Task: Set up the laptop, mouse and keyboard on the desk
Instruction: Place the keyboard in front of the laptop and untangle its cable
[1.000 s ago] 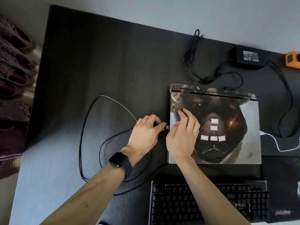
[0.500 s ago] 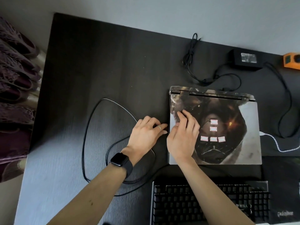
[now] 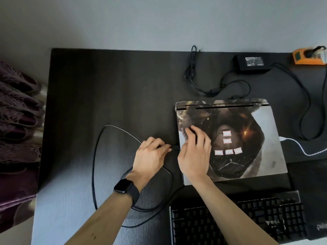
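Looking down from my head, the nearest thing is the keyboard. It lies flat at the near edge of the surface, just this side of the laptop. It looks hard and a bit heavy, so I would lift it by its two short ends.

A thin black cable runs from the keyboard's left side, loops wide on the left, and comes back to my left hand. It is soft and floppy. It will bend any way, so I must hold the hard plug at its end, not the soft part.

My left hand has a narrow grip, fingers pinched on that plug, right at the left edge of the laptop. I cannot tell if the plug is all the way in.

My right hand lies flat and open on the closed lid, pressing down, not holding anything. The laptop looks heavy and stiff, and the lid looks smooth, so it could slide when I push the plug. I think pressing down keeps it in place.

Farther off, a power brick sits by the far edge, its wire leading to the laptop's back. A white cable goes into the right side. I see no mouse.
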### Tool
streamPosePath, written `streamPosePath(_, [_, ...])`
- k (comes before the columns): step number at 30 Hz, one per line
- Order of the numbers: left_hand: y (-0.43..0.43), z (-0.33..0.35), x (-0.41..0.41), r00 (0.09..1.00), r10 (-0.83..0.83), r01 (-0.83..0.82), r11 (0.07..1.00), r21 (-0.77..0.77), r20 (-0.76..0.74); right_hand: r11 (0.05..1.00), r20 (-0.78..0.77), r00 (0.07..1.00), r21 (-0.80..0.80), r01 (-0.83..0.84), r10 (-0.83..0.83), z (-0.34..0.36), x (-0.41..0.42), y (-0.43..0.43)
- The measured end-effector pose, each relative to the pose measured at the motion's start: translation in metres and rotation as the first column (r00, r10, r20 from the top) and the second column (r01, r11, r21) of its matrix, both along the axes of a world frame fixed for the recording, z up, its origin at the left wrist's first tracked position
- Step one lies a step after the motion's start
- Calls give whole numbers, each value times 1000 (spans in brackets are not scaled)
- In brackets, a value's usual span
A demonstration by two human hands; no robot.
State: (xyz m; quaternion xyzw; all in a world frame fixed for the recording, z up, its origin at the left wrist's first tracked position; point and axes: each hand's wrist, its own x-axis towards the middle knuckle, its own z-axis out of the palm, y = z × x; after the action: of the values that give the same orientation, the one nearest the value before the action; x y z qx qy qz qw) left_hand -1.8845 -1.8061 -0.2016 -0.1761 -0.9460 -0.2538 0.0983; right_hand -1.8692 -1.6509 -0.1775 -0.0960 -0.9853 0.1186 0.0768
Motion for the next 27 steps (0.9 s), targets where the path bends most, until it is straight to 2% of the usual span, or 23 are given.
streamPosePath(5, [2,5,1,996,-2,9,997,-76,87,1000,30,1000,-8,-11,11,3,1,3])
streamPosePath(9, [5,24,-2,953,3,41,989,-140,302,999,96,994,-4,-43,43,6,1,6])
streamPosePath(12, [8,44,-7,861,-13,153,960,-236,508,992,218,969,33,-125,115,11,1,10])
streamPosePath(15, [4,65,0,833,-4,229,914,-336,554,976,359,913,20,-218,196,34,3,15])
streamPosePath(18, [-4,85,14,825,14,249,889,-384,566,970,492,837,-104,-219,241,56,6,17])
streamPosePath(21, [-11,109,31,816,10,245,900,-361,579,956,544,799,-264,-125,255,87,26,21])
streamPosePath(24, [-15,133,43,782,-15,274,906,-323,623,923,513,819,-380,-52,257,113,64,30])
streamPosePath(27, [-14,158,51,773,-51,290,915,-280,632,885,472,861,-462,58,191,136,105,40])
